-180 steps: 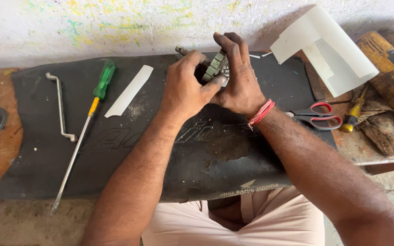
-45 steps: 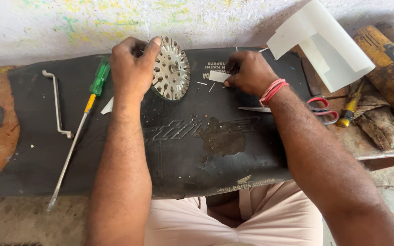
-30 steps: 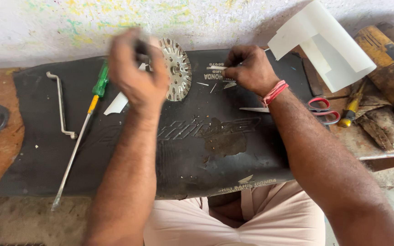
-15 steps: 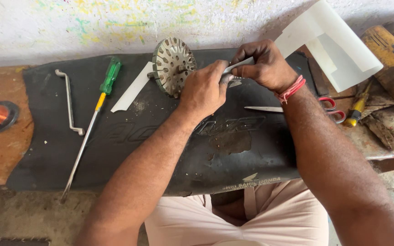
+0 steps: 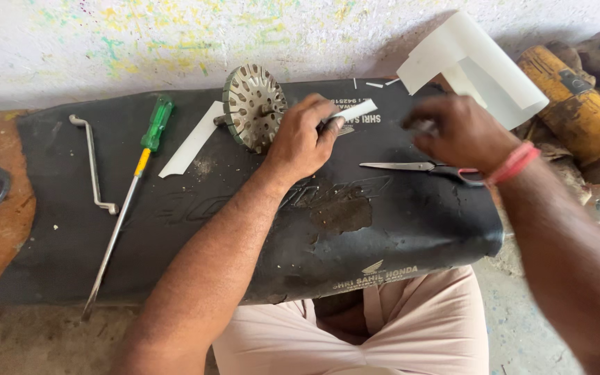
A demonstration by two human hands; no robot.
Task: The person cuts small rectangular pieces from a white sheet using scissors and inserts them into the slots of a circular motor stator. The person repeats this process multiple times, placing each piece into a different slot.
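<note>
The left hand (image 5: pixel 300 139) rests on the black rubber mat (image 5: pixel 244 229), its fingers closed round a small white paper strip (image 5: pixel 353 111) that sticks out to the right past the fingertips. Just to the left of that hand, touching its thumb side, a round slotted metal rotor core (image 5: pixel 253 105) stands tilted on its edge on the mat, with a short shaft showing at its lower left. The right hand (image 5: pixel 461 132) hovers over the mat to the right of the strip, apart from it; it is blurred, the fingers curled loosely inward, and I cannot tell whether it holds anything. A red thread band (image 5: pixel 515 162) circles its wrist. Just below that hand, a pair of scissors (image 5: pixel 418 167) lies on the mat, blades shut and pointing left toward the left hand, its red handle partly hidden under the wrist. Left of the rotor core lies a longer white paper strip (image 5: pixel 190 139), slanted, and farther left a green-handled screwdriver (image 5: pixel 133 187) with a long shaft running down toward the mat's near edge. Beyond it lies a bent metal rod (image 5: pixel 93 165). Behind the right hand, a folded white paper sheet (image 5: pixel 473 66) leans at the wall.
</note>
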